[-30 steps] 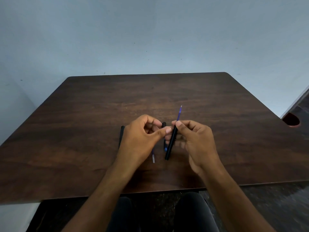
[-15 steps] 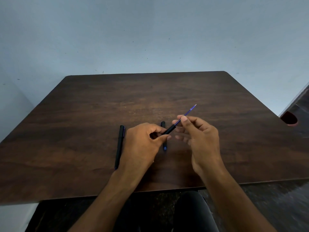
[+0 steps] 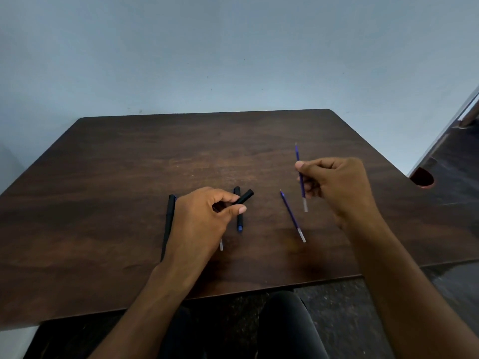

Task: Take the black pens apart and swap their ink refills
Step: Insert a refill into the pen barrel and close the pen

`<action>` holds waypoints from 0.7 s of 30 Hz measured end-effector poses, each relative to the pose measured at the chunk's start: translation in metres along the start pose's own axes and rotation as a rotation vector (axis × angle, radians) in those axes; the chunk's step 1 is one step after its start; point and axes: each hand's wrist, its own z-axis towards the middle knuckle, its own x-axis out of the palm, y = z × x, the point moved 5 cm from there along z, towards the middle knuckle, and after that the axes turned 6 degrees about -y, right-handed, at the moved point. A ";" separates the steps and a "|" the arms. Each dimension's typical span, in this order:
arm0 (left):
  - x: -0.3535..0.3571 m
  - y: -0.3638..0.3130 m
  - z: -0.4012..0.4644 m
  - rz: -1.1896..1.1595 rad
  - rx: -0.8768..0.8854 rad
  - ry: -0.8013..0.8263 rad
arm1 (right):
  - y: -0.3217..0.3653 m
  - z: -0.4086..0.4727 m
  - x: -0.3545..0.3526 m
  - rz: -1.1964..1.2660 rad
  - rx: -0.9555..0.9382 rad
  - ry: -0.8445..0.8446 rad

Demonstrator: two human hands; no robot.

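My left hand (image 3: 204, 221) pinches a short black pen barrel (image 3: 245, 197) just above the dark wooden table (image 3: 129, 164). Raised to the right, my right hand (image 3: 337, 185) pinches a thin blue ink refill (image 3: 300, 174), held nearly upright and free of the barrel. A second blue refill (image 3: 292, 216) lies on the table between my hands. A whole black pen (image 3: 168, 224) lies left of my left hand. Another black pen piece with a blue end (image 3: 239, 221) lies by my left thumb. A clear refill end (image 3: 221, 246) shows under my left palm.
The table's front edge (image 3: 259, 290) runs close to my lap. A reddish-brown round object (image 3: 422, 178) sits off the table's right corner. A plain blue-grey wall stands behind the table.
My right hand has drawn the blue refill out of the black barrel and moved right and up. My left hand keeps the barrel. A refill is now visible lying between my hands.
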 end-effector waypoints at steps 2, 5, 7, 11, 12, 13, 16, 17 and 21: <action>0.002 0.000 0.000 -0.009 -0.020 0.004 | -0.011 0.003 -0.002 -0.210 0.017 0.031; 0.006 0.001 0.001 -0.011 -0.048 0.024 | -0.029 0.001 -0.002 -0.440 0.047 0.047; 0.008 0.001 0.001 -0.005 -0.054 0.034 | -0.037 -0.002 0.000 -0.550 0.076 0.061; 0.008 0.002 0.001 0.014 -0.041 0.038 | -0.042 -0.007 0.004 -0.669 0.120 0.102; 0.008 0.001 0.000 0.016 -0.037 0.035 | -0.041 -0.008 0.005 -0.693 0.126 0.114; 0.007 0.001 0.000 0.020 -0.039 0.033 | -0.040 -0.009 0.007 -0.711 0.130 0.124; 0.007 0.001 0.001 0.037 -0.044 0.035 | -0.038 -0.009 0.009 -0.749 0.120 0.133; 0.007 0.001 0.001 0.038 -0.042 0.037 | -0.038 -0.009 0.010 -0.762 0.113 0.136; 0.006 0.001 0.001 0.032 -0.042 0.038 | -0.039 -0.009 0.012 -0.780 0.090 0.125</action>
